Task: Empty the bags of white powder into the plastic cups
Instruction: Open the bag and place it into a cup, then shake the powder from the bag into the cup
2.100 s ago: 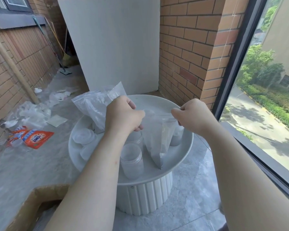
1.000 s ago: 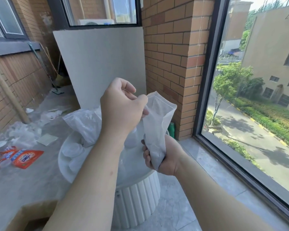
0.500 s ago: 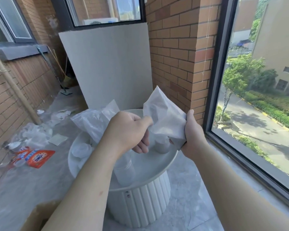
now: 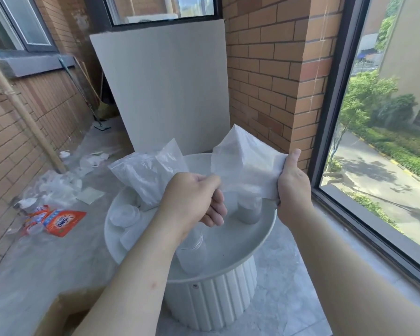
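Bag (image 4: 245,166) of white powder held in the air over the round white table (image 4: 264,241), stretched sideways between both hands. Left hand (image 4: 192,197) pinches the bag's lower left edge between thumb and forefinger, the other fingers curled under. Right hand (image 4: 292,187) grips the bag's right end, thumb pointing up along the edge. Directly below the bag stands a plastic cup (image 4: 249,210) on the tabletop, holding pale powder; cannot tell whether any is falling. A second clear cup (image 4: 192,253) stands nearer on the table, partly behind the left forearm. More clear bags (image 4: 146,175) are heaped at the table's left rear, with round lids (image 4: 125,215) beside them. An orange packet (image 4: 63,221) lies on the floor to the left.
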`<act>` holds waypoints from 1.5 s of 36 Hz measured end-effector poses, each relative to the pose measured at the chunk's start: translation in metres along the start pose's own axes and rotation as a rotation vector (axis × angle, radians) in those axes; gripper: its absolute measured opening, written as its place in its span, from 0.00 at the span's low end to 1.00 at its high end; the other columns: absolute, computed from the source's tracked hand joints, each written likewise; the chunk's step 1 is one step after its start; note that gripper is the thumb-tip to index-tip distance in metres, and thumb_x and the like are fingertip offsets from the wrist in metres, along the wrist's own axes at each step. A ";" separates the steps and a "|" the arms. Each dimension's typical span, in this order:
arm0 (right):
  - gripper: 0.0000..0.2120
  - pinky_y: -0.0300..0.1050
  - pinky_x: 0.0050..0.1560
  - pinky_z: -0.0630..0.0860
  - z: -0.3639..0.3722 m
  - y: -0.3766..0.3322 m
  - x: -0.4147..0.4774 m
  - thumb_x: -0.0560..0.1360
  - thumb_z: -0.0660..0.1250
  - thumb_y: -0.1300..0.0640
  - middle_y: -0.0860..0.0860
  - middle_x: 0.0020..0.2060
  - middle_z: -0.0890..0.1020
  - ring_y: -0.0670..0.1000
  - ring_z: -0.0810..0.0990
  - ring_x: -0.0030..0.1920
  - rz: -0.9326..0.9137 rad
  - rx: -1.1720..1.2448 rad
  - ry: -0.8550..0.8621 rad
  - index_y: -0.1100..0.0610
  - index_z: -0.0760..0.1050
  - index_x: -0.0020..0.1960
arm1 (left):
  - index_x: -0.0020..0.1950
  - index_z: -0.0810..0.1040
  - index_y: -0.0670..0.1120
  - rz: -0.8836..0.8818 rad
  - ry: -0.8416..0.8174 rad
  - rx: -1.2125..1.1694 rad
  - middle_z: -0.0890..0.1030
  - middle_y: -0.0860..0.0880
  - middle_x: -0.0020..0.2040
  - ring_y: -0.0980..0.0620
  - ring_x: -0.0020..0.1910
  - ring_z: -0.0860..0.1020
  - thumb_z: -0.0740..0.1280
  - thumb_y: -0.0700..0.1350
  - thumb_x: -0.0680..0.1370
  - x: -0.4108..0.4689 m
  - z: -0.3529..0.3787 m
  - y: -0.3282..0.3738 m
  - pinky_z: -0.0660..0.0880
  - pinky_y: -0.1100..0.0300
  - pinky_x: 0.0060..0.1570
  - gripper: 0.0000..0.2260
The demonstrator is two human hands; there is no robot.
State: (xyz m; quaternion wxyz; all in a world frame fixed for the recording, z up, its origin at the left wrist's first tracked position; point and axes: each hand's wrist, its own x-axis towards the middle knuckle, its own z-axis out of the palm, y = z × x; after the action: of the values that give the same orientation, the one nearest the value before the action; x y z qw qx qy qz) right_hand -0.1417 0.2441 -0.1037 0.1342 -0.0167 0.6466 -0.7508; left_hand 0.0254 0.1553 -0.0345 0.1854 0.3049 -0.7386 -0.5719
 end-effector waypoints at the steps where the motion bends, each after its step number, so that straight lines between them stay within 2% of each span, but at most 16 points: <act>1: 0.29 0.44 0.31 0.61 0.001 0.000 0.001 0.77 0.52 0.26 0.46 0.27 0.63 0.50 0.64 0.30 -0.006 0.005 0.002 0.53 0.68 0.43 | 0.34 0.74 0.38 -0.006 0.031 -0.070 0.78 0.38 0.28 0.45 0.22 0.75 0.59 0.40 0.76 0.003 0.002 -0.003 0.69 0.63 0.22 0.12; 4: 0.29 0.42 0.29 0.62 0.004 0.000 0.002 0.79 0.51 0.28 0.45 0.25 0.65 0.49 0.65 0.29 -0.028 0.009 0.015 0.52 0.68 0.39 | 0.36 0.74 0.39 -0.038 0.154 -0.351 0.79 0.39 0.28 0.44 0.22 0.77 0.55 0.47 0.82 0.009 0.013 -0.015 0.71 0.62 0.22 0.19; 7: 0.29 0.41 0.29 0.63 0.007 -0.001 0.002 0.80 0.49 0.30 0.41 0.21 0.66 0.47 0.66 0.27 -0.110 -0.054 0.033 0.52 0.67 0.36 | 0.41 0.74 0.40 -0.065 0.259 -0.598 0.78 0.41 0.27 0.44 0.23 0.77 0.54 0.44 0.82 0.002 0.035 -0.032 0.71 0.61 0.22 0.15; 12: 0.28 0.42 0.31 0.62 0.012 0.002 -0.006 0.82 0.47 0.32 0.39 0.18 0.65 0.41 0.64 0.21 -0.213 -0.127 0.029 0.51 0.63 0.33 | 0.50 0.75 0.39 -0.056 0.182 -0.595 0.81 0.40 0.36 0.42 0.29 0.80 0.61 0.35 0.78 -0.004 0.074 -0.059 0.75 0.57 0.30 0.05; 15: 0.28 0.40 0.32 0.63 0.012 0.003 -0.012 0.83 0.46 0.35 0.37 0.18 0.68 0.39 0.67 0.21 -0.228 -0.102 -0.004 0.49 0.65 0.32 | 0.51 0.78 0.38 -0.091 0.108 -0.674 0.83 0.40 0.43 0.43 0.36 0.83 0.64 0.32 0.76 0.001 0.084 -0.065 0.79 0.55 0.39 0.07; 21: 0.28 0.35 0.32 0.68 0.009 0.010 -0.011 0.84 0.47 0.35 0.39 0.23 0.72 0.40 0.70 0.27 -0.307 -0.129 -0.053 0.53 0.68 0.36 | 0.48 0.83 0.38 -0.079 0.064 -0.824 0.84 0.43 0.42 0.44 0.44 0.84 0.64 0.28 0.73 0.009 0.096 -0.070 0.81 0.53 0.51 0.11; 25: 0.28 0.42 0.38 0.70 0.006 0.011 -0.009 0.83 0.48 0.34 0.44 0.32 0.74 0.44 0.73 0.33 -0.342 -0.151 -0.051 0.54 0.70 0.40 | 0.50 0.82 0.39 -0.133 0.069 -0.828 0.84 0.42 0.45 0.41 0.50 0.84 0.64 0.30 0.72 0.013 0.103 -0.075 0.81 0.51 0.56 0.11; 29: 0.27 0.46 0.41 0.69 0.003 0.013 -0.009 0.83 0.48 0.34 0.46 0.34 0.73 0.48 0.72 0.37 -0.395 -0.183 -0.069 0.53 0.68 0.39 | 0.47 0.84 0.42 -0.193 0.027 -0.885 0.85 0.42 0.47 0.45 0.48 0.84 0.64 0.29 0.73 0.014 0.108 -0.076 0.80 0.53 0.56 0.13; 35: 0.28 0.46 0.44 0.72 0.005 0.019 -0.011 0.82 0.48 0.32 0.49 0.41 0.78 0.50 0.77 0.43 -0.451 -0.267 -0.079 0.54 0.74 0.46 | 0.44 0.85 0.44 -0.230 -0.023 -0.965 0.84 0.43 0.44 0.49 0.43 0.84 0.61 0.26 0.72 0.014 0.108 -0.078 0.80 0.50 0.58 0.17; 41: 0.23 0.44 0.42 0.68 0.011 0.024 -0.016 0.83 0.49 0.35 0.44 0.36 0.73 0.47 0.73 0.38 -0.453 -0.316 -0.112 0.51 0.69 0.43 | 0.50 0.84 0.40 -0.252 -0.021 -1.030 0.84 0.42 0.46 0.49 0.44 0.84 0.61 0.26 0.73 0.015 0.102 -0.085 0.80 0.51 0.58 0.16; 46: 0.24 0.44 0.40 0.66 0.014 0.025 -0.022 0.84 0.49 0.37 0.43 0.36 0.70 0.44 0.70 0.36 -0.483 -0.367 -0.126 0.55 0.68 0.43 | 0.46 0.84 0.39 -0.263 -0.002 -1.056 0.85 0.42 0.45 0.48 0.44 0.84 0.62 0.26 0.72 0.017 0.098 -0.089 0.79 0.50 0.60 0.15; 50: 0.22 0.43 0.37 0.64 0.015 0.024 -0.025 0.84 0.50 0.38 0.43 0.34 0.67 0.41 0.68 0.32 -0.503 -0.396 -0.127 0.53 0.65 0.41 | 0.47 0.84 0.39 -0.271 -0.010 -1.069 0.85 0.42 0.45 0.48 0.43 0.84 0.63 0.26 0.71 0.018 0.098 -0.091 0.80 0.50 0.58 0.14; 54: 0.24 0.42 0.38 0.65 0.014 0.023 -0.026 0.84 0.50 0.39 0.44 0.35 0.69 0.41 0.68 0.33 -0.516 -0.410 -0.136 0.58 0.68 0.46 | 0.47 0.84 0.38 -0.278 -0.020 -1.090 0.85 0.41 0.46 0.47 0.44 0.84 0.63 0.25 0.71 0.018 0.097 -0.091 0.80 0.50 0.58 0.13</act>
State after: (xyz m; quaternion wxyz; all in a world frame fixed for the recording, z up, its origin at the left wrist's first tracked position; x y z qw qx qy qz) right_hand -0.1097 0.2335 -0.1204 -0.0236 -0.2565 0.7481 -0.6116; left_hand -0.0270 0.1999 -0.1505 0.2320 0.2542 -0.2910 -0.8927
